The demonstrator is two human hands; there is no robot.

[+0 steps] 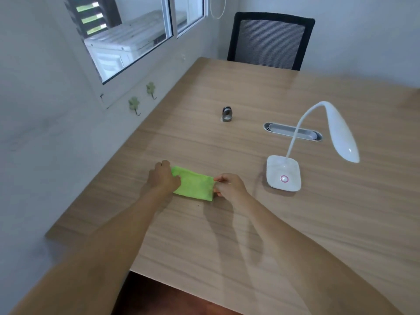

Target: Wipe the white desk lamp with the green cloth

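Green against pale wood, the cloth lay folded into a flat strip on the table, a little left of the middle of the head view and near the person. The left hand covered its end at nine o'clock, fingers curled down over the fabric, seemingly pinning it so it would not slide. The right hand pinched the opposite end at three o'clock between thumb and fingertips, fingers narrow and closed on the edge; whether that edge was lifted off the wood could not be told from this blurred angle. Holding both ends this way looked like neatening the fold or readying a firm pad for wiping.

From the cloth, the lamp stood toward three o'clock, well apart and untouched, its square base flat on the table with a pink-ringed button on top. Its thin neck rose and curved over so the long head hung to the right, clear of the surface. Behind it at twelve o'clock ran a grey cable slot. A small metal object sat farther back, and a black chair waited at the far edge.
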